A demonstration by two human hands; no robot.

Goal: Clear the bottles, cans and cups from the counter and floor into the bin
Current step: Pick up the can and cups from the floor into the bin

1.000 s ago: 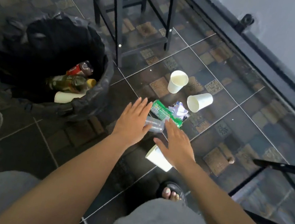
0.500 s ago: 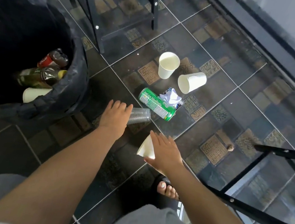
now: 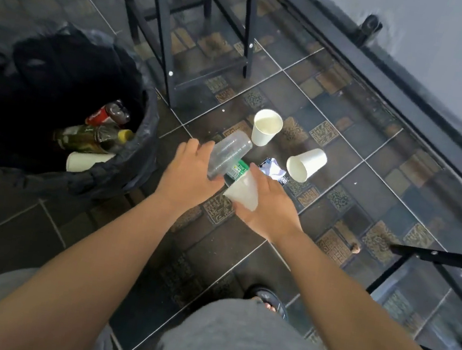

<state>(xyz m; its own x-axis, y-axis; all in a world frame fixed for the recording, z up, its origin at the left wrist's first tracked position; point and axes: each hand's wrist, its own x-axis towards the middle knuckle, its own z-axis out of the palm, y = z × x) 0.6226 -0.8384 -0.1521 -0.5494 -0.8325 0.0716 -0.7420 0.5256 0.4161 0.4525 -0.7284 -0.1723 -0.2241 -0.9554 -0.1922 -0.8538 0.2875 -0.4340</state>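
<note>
My left hand (image 3: 189, 175) grips a clear plastic cup (image 3: 229, 154), lifted off the floor and tilted. Beside it my right hand (image 3: 268, 209) holds a white paper cup (image 3: 243, 191). Under both cups lies a green can (image 3: 238, 170), mostly hidden. One white paper cup (image 3: 266, 128) stands upright on the tiles and another (image 3: 305, 164) lies on its side. The black-lined bin (image 3: 133, 161) stands at the left, with bottles (image 3: 89, 137) and a paper cup (image 3: 86, 162) inside.
A crumpled wrapper (image 3: 273, 170) lies by the can. A black stool frame (image 3: 169, 32) stands behind the cups and another frame (image 3: 420, 257) at the right. A black rail (image 3: 386, 78) runs along the wall. My sandalled foot (image 3: 268, 301) is below.
Both hands reached down to the floor, closed on one cup each and lifted them; the clear cup is now tilted up above the green can.
</note>
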